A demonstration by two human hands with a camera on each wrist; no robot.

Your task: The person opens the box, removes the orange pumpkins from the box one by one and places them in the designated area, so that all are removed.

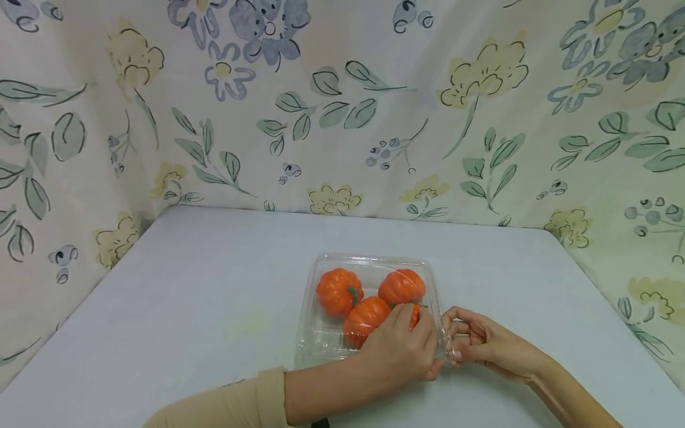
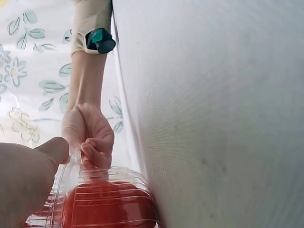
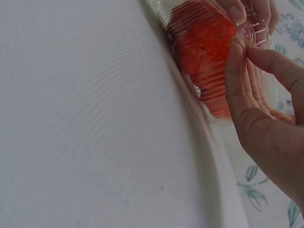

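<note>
A clear plastic clamshell container (image 1: 307, 333) sits on the table, its lid down over several small orange pumpkins (image 1: 339, 291). My left hand (image 1: 398, 345) lies over the front right part of the lid, fingers bent on top and thumb at the edge, gripping that corner. It covers part of one pumpkin. At the right side, my right hand (image 1: 476, 339) pinches the container's rim between thumb and fingers. In the right wrist view the right fingertips (image 3: 239, 42) meet on the clear plastic edge, close beside the left thumb (image 3: 235, 12).
The white table (image 1: 187, 309) spreads out around the container on all sides. Behind it and along both sides hangs a floral cloth (image 1: 342, 107). A small dark device (image 2: 100, 41) is strapped over the right sleeve.
</note>
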